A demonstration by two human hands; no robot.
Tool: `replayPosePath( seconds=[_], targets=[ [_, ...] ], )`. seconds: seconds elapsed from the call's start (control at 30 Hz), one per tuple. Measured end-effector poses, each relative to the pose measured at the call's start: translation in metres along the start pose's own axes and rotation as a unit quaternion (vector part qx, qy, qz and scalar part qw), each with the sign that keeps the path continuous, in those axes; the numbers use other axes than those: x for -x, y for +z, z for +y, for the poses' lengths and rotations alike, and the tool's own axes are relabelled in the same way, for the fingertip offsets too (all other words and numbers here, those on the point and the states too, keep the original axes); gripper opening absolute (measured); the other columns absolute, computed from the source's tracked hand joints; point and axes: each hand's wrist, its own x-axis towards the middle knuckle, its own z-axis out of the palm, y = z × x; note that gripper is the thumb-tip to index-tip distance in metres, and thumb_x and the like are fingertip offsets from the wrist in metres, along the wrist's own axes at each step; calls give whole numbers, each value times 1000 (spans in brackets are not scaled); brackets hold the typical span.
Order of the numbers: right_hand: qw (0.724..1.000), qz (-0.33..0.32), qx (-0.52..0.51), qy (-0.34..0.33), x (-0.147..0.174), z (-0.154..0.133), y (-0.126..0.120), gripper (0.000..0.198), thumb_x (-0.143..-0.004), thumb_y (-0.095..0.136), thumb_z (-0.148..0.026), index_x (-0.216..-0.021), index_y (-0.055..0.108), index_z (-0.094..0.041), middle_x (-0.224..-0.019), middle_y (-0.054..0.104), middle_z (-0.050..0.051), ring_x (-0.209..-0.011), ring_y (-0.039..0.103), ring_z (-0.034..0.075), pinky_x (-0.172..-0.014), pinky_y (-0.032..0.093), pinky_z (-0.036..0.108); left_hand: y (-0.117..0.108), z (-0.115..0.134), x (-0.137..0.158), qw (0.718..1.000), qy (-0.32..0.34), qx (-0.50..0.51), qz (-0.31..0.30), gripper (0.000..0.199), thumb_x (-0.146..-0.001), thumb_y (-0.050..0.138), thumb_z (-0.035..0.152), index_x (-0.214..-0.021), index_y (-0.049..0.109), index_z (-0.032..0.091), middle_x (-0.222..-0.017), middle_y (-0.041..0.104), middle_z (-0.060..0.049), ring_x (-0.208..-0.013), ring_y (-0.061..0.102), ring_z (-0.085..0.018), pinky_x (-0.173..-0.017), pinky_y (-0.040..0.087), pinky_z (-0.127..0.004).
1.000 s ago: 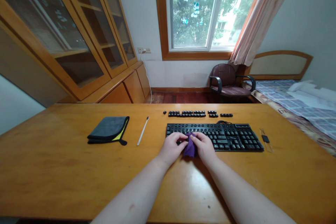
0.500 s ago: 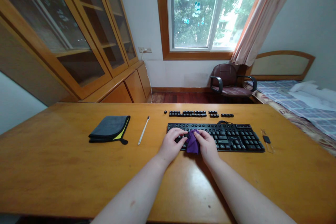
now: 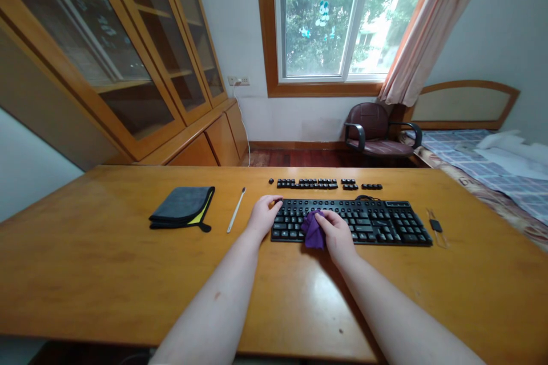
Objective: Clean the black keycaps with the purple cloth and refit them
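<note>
Left hand [image 3: 262, 219] darts toward the left edge of the table [image 3: 128, 279], grip unclear; right hand [image 3: 339, 235] alone pinches the cloth [image 3: 313, 232] over the keyboard [image 3: 379, 227]!

Centre — two hands [image 3: 338, 235], one keyboard [image 3: 363, 221], one purple cloth [image 3: 314, 232], two rows of loose keycaps [image 3: 307, 185]; left of centre — one toothbrush [image 3: 236, 210], one grey towel [image 3: 180, 205]; right, one chair [image 3: 367, 124]

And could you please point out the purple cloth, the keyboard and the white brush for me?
Purple cloth [image 3: 314, 232]: head view, on the middle of its bunched folds.
Keyboard [image 3: 363, 222]: head view, on its keys, near the middle.
White brush [image 3: 236, 211]: head view, midway along its handle.
</note>
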Motion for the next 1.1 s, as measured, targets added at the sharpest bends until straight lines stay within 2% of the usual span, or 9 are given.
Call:
replayPosePath(
  seconds=[0.1, 0.4, 0.57, 1.1],
  targets=[
    [1000, 1, 0, -2, 0, -1, 1, 27, -66, 68, -42, -78, 65, -18, -73, 67, 3, -68, 60, 19, -68, 47, 31, 1, -1, 0, 1000, 8, -8, -13, 23, -79, 53, 32, -89, 69, 19, -97, 64, -6, -97, 57, -20, -93, 42, -38],
    [1000, 8, 1, 7, 3, -5, 4, 30, -63, 70, -44, -76, 64, -18, -70, 67, 4, -66, 60, 20, -65, 49, 33, 6, -4, 0, 999, -26, -23, -23, 21, -78, 55, 32, -88, 71, 21, -106, 60, -7, -104, 54, -22, -97, 38, -39],
    [1000, 0, -19, 21, 3, -5, 5, 28, -63, 71, -43, -74, 63, -18, -69, 66, 2, -64, 60, 20, -64, 48, 32, 8, -6, 0, 999, -17, -27, -25, 20, -77, 57, 32, -87, 70, 23, -105, 60, -6, -105, 53, -22, -97, 38, -39],
    [1000, -1, -6, 6, 3, -3, 5, 28, -64, 69, -43, -75, 64, -19, -70, 67, 3, -65, 61, 20, -65, 49, 32, 6, -3, 1, 1000, -17, -7, -21, 18, -75, 56, 29, -86, 69, 21, -104, 60, -7, -105, 52, -21, -97, 37, -37]
  ],
)
